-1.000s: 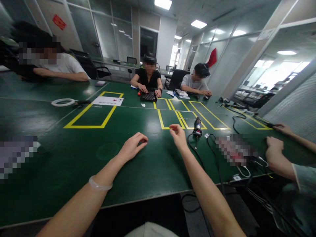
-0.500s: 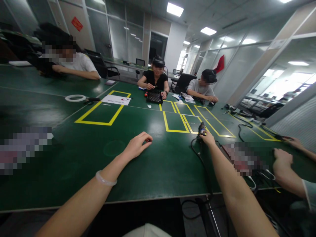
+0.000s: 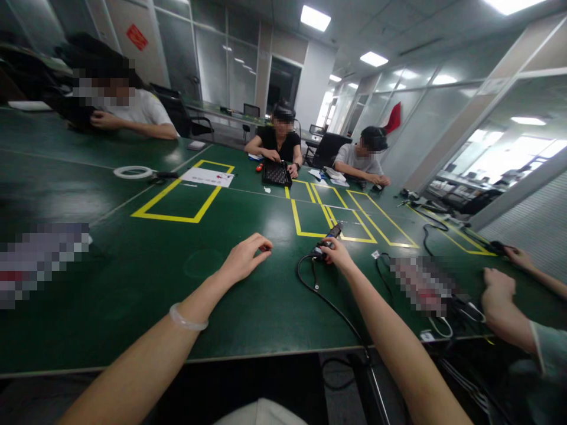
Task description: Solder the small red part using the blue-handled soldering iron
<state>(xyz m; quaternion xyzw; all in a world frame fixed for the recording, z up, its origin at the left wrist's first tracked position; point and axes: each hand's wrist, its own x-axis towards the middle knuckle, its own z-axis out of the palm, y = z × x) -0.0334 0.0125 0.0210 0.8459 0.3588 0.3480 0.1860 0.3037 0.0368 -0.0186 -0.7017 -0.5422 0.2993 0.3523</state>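
My right hand (image 3: 338, 255) is closed around a black, roughly cylindrical corded hand tool (image 3: 335, 231) above the green tabletop (image 3: 146, 277). The tool tilts, its far end pointing away to the right; its exact kind is hard to make out. A black cable (image 3: 330, 302) loops from its near end down over the table's front edge. To the left, my left hand (image 3: 246, 257) rests on the table with fingers loosely curled and thumb apart, holding nothing that I can see. A pale bracelet (image 3: 188, 319) circles that wrist.
Yellow tape rectangles (image 3: 166, 219) mark the table, one beneath a white paper sheet (image 3: 207, 177). A white cable coil (image 3: 133, 172) lies far left. Across the table, a person works at a black tray (image 3: 277, 175). A co-worker's hand (image 3: 498, 283) and several cables are at right.
My right hand has moved left with the corded tool, tilting it, and the cable's loop has shifted left with it. My left hand has stayed nearly still.
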